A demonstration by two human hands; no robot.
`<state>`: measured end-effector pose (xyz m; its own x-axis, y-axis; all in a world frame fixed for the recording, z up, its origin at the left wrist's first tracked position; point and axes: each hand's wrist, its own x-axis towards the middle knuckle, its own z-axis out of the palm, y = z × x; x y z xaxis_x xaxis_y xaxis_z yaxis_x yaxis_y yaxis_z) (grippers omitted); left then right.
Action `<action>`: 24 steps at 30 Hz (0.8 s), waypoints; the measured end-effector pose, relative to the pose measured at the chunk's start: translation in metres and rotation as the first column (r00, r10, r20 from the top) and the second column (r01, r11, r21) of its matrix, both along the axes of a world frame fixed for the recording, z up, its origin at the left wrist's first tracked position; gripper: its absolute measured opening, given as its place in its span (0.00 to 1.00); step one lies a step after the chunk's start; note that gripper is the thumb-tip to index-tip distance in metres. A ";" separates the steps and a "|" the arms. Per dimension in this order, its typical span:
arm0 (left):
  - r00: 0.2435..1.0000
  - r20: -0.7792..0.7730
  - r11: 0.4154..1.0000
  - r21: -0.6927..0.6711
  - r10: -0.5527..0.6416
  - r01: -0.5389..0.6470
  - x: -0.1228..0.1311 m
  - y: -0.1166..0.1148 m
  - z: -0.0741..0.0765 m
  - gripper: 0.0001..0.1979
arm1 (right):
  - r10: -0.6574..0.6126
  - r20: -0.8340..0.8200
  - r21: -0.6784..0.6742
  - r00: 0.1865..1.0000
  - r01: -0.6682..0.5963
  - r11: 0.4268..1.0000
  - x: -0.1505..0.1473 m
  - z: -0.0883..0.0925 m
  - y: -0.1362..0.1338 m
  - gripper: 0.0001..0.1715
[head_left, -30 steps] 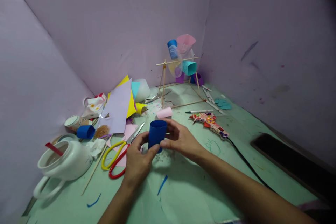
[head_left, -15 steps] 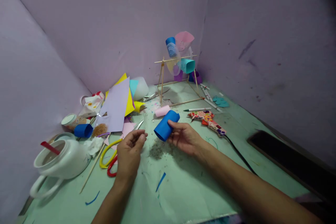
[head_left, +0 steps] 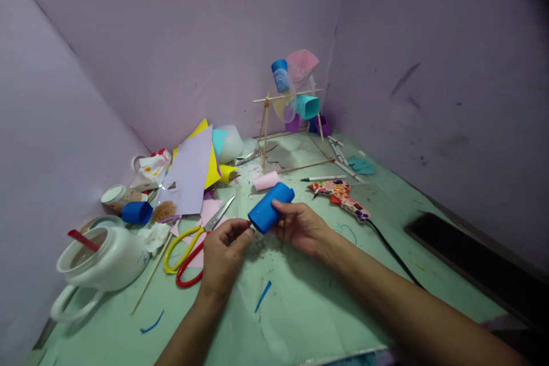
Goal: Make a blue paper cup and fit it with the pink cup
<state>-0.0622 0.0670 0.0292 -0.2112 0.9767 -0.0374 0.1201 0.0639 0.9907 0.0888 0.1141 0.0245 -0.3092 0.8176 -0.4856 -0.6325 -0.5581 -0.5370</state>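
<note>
A blue paper tube [head_left: 271,207] is tilted above the table in the middle of the view. My right hand [head_left: 300,223] grips it from the right, the thumb on top and the fingers curled beneath. At its lower left end, my left hand [head_left: 227,246] pinches the rim between thumb and index finger; the exact contact is partly hidden. Just left of that hand lie scissors [head_left: 184,269] with one yellow and one red handle, blades pointing away. A pink paper roll [head_left: 266,181] rests behind the tube.
A stick frame [head_left: 265,131] carrying a wheel of coloured paper cups [head_left: 307,106] stands at the back. To the right are a patterned glue gun [head_left: 341,199] with a black cord and a dark flat object [head_left: 463,257]. A white mug [head_left: 107,263] and paper sheets [head_left: 189,166] occupy the left.
My left hand has moved right, from beside the tube to its lower left end, uncovering more of the scissors. The tube has tilted slightly; my right hand keeps hold of it.
</note>
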 end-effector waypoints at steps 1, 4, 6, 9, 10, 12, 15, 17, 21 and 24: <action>0.999 0.002 0.999 0.017 0.039 -0.039 0.000 0.000 0.001 0.11 | -0.010 -0.008 0.007 1.000 0.010 1.000 0.000 0.000 0.000 0.04; 0.996 -0.007 0.994 0.061 0.088 -0.087 0.001 0.000 0.002 0.09 | -0.035 -0.029 0.047 0.999 0.036 0.998 0.000 0.000 0.000 0.06; 0.996 -0.020 0.994 0.075 0.086 -0.084 0.001 -0.001 0.002 0.10 | -0.033 -0.028 0.125 0.999 0.036 0.992 0.000 -0.002 -0.002 0.10; 0.996 -0.073 0.997 0.071 0.042 -0.036 0.002 -0.002 0.002 0.12 | 0.003 -0.009 0.261 1.000 -0.001 0.965 -0.004 -0.007 -0.007 0.16; 0.996 -0.092 0.998 0.058 0.015 -0.010 0.002 -0.002 0.002 0.14 | 0.022 -0.001 0.293 1.000 -0.021 0.956 -0.005 -0.009 -0.009 0.17; 0.993 -0.111 0.999 0.022 -0.039 0.042 0.003 -0.003 0.004 0.18 | 0.059 0.019 0.350 0.998 -0.062 0.935 -0.007 -0.014 -0.011 0.19; 0.991 -0.116 0.997 -0.030 -0.072 0.069 0.003 -0.003 0.008 0.18 | 0.025 0.119 0.429 0.993 -0.074 0.900 -0.005 -0.018 -0.009 0.25; 0.987 -0.145 0.997 -0.035 -0.073 0.069 0.002 -0.002 0.011 0.17 | -0.121 0.235 0.487 0.964 -0.009 0.874 -0.001 -0.017 -0.005 0.30; 0.969 -0.241 0.999 -0.004 -0.047 0.047 -0.003 -0.001 0.013 0.16 | -0.368 0.425 0.615 0.827 0.034 0.788 0.014 -0.010 0.003 0.25; 0.960 -0.278 0.999 0.017 -0.024 0.030 -0.008 -0.001 0.013 0.16 | -0.306 0.529 0.626 0.791 -0.120 0.771 0.022 -0.003 0.006 0.20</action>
